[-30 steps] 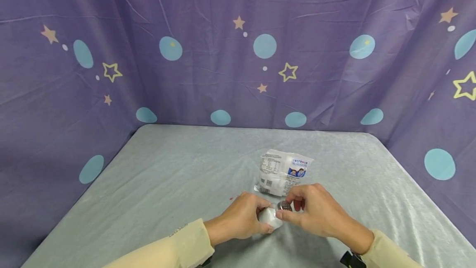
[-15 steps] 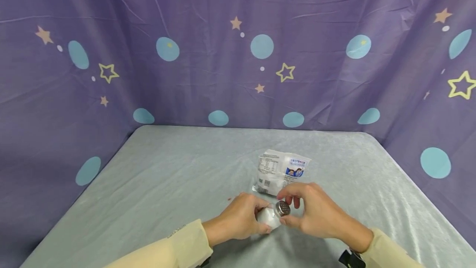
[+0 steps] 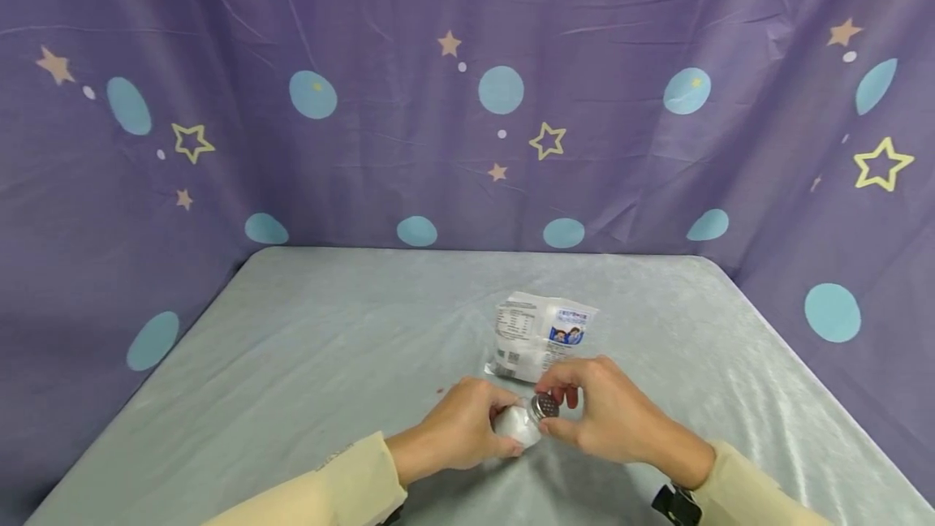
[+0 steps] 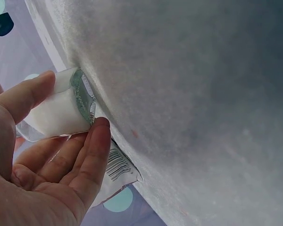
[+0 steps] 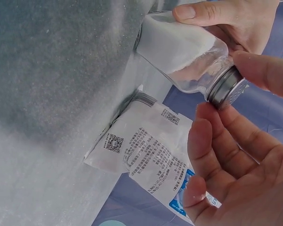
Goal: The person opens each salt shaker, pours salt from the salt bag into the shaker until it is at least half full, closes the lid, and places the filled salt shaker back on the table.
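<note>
My left hand (image 3: 456,428) grips the glass body of a salt shaker (image 3: 517,427) between thumb and fingers. In the right wrist view, white grains fill most of the shaker (image 5: 177,44), which is tilted, its base close to the cloth. Its perforated metal lid (image 5: 225,88) sits on the neck. My right hand (image 3: 609,412) has its thumb on one side of this lid and fingertips on the other, pinching it. The left wrist view shows the left thumb and fingers on the glass (image 4: 61,110), with the lid hidden there.
Just behind the hands, a printed white packet (image 3: 536,335) stands on the pale cloth-covered table (image 3: 351,323). A small reddish speck (image 3: 441,390) lies left of it. A purple patterned curtain (image 3: 409,104) encloses the back and sides.
The whole head view has shifted, so everything appears further left. My right fingers have changed position around the lid, leaving more of its perforated top visible. The left hand keeps its grip.
</note>
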The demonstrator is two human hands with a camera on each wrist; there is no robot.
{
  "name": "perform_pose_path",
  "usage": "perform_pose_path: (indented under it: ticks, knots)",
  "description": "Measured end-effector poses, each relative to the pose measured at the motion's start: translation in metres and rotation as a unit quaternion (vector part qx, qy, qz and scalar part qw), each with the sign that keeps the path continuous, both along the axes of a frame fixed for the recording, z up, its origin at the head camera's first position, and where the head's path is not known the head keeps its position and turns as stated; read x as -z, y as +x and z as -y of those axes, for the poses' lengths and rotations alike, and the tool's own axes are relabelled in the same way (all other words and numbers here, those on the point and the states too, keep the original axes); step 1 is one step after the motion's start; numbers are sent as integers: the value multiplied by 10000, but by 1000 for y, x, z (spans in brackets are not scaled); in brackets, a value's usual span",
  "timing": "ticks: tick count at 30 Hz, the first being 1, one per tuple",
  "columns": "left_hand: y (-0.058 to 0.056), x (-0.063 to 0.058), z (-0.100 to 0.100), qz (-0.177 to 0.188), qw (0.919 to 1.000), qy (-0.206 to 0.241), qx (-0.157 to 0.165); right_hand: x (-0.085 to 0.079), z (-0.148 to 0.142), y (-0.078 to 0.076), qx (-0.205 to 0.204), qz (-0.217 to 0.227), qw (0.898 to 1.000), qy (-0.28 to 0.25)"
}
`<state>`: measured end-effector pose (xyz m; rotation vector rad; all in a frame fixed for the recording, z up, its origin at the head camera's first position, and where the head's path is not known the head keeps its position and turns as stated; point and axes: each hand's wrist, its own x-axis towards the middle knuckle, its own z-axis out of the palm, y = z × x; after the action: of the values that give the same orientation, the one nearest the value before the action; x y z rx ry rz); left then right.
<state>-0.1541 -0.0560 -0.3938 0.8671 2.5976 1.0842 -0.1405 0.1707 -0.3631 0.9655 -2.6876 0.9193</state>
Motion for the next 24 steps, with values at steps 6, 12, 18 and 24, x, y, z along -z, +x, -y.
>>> perform_pose_path:
  ticks: [6, 12, 18, 24]
  knots:
    - [0, 0, 0, 11, 10000, -4, -36, 0, 1, 0, 90, 114, 9999, 51]
    - [1, 0, 1, 26, 10000, -29, -48, 0, 2, 0, 150, 179, 9997, 76]
    - [1, 0, 1, 80, 9999, -35, -89, 0, 2, 1, 253, 239, 9993, 109]
    - [2, -1, -1, -124, 9997, -173, -132, 1, 0, 2, 346, 147, 9992, 150]
